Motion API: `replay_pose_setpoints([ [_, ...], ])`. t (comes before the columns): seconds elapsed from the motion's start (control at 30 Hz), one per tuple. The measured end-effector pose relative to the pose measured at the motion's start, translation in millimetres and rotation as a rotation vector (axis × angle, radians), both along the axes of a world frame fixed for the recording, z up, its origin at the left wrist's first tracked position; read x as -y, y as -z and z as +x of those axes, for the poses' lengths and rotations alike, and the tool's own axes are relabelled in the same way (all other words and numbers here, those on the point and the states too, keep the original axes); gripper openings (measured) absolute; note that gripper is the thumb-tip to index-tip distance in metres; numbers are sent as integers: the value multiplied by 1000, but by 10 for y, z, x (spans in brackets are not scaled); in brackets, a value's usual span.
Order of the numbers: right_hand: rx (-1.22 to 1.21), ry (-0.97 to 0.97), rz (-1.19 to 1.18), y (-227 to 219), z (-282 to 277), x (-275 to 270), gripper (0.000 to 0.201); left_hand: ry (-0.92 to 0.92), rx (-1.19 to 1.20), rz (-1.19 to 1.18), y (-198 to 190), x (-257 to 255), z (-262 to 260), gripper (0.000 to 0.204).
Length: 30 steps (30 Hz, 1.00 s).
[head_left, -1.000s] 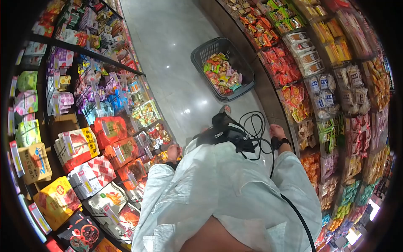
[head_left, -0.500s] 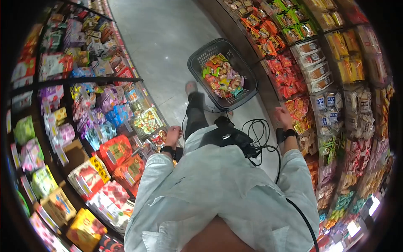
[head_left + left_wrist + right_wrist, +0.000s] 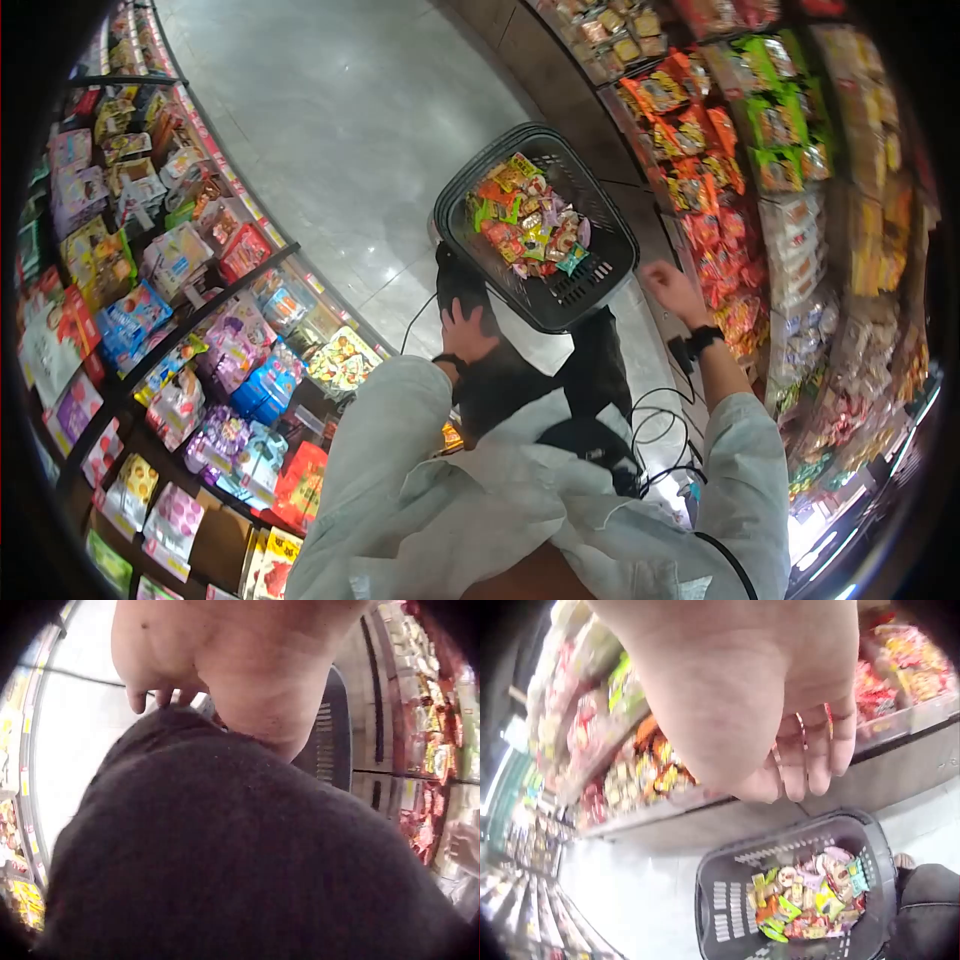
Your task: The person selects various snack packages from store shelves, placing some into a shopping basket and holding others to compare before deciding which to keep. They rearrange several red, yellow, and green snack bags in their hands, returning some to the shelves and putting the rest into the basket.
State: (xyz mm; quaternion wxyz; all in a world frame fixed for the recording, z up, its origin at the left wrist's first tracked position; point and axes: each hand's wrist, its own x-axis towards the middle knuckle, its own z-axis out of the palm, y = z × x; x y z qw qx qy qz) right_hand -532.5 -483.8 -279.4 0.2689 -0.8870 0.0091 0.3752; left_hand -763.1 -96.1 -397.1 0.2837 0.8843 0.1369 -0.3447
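The left hand [image 3: 468,332] rests with spread fingers on the dark trouser leg [image 3: 500,375] at the knee; in the left wrist view its fingers [image 3: 163,697] lie over the dark cloth. The right hand [image 3: 677,292] hangs in the air to the right of the basket, holding nothing; the right wrist view shows its fingers [image 3: 810,757] loosely bent and slightly apart. A dark basket [image 3: 590,300] stands on the floor in front of the legs, with many small wrapped snacks [image 3: 535,225] inside. Neither hand touches the basket.
Shelves of bagged snacks [image 3: 265,385] line the left side. On the right, bins hold red packets [image 3: 722,250], orange packets [image 3: 690,135] and green ones [image 3: 785,125]. Grey floor [image 3: 330,110] runs between them. A black cable [image 3: 655,410] loops beside the right forearm.
The person has moved closer to the basket and bent lower. The left hand has come to rest on the leg, and the right hand has moved alongside the basket.
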Motion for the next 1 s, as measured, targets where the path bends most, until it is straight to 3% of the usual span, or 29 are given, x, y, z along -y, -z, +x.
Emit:
replay_pose_setpoints([
  [0.07, -154, -128, 11, 546, 318, -569, 18, 201, 58, 57, -71, 31, 141, 56],
  [0.1, -151, -213, 63, 1005, 399, -742, 22, 203, 111, -7, 51, 18, 153, 47],
  [0.13, -127, -352, -83, 1406, 496, -1009, 29, 195, 159, -69, 177, 16, 131, 38],
  [0.17, -182, -378, -21, 1703, 570, -1265, 34, 190, 209, -130, 270, 27, 104, 29],
  [0.2, -187, -427, 26, 2318, 534, -1314, 33, 92, 318, -122, 325, 97, 136, 13],
  [0.23, -47, -495, -38, 2997, 401, -1372, 28, 53, 297, -107, 401, 153, 184, 13],
  [0.27, -145, -510, -83, 3058, 441, -1611, 31, 14, 271, -95, 448, 213, 199, 12],
  [0.37, -258, -560, -37, 3786, 251, -2056, 33, -22, 226, -60, 465, 278, 264, 12],
  [0.53, -52, -705, -150, 4286, -228, -2313, 56, -22, 194, -25, 572, 298, 190, 12],
  [0.63, 95, -738, -242, 4394, -447, -2338, 62, -4, 172, -27, 555, 296, 230, 12],
  [0.77, 388, -955, -174, 4607, -501, -2256, 66, -12, 180, -24, 583, 339, 194, 11],
  [0.8, 242, -1088, -217, 4565, -390, -2288, 75, -20, 178, -23, 591, 344, 205, 11],
  [0.9, 300, -1067, -123, 4814, -268, -2265, 91, -26, 169, -30, 582, 380, 226, 11],
  [1.0, -14, -956, -124, 4710, -106, -2314, 102, -17, 172, -22, 584, 419, 224, 11],
])
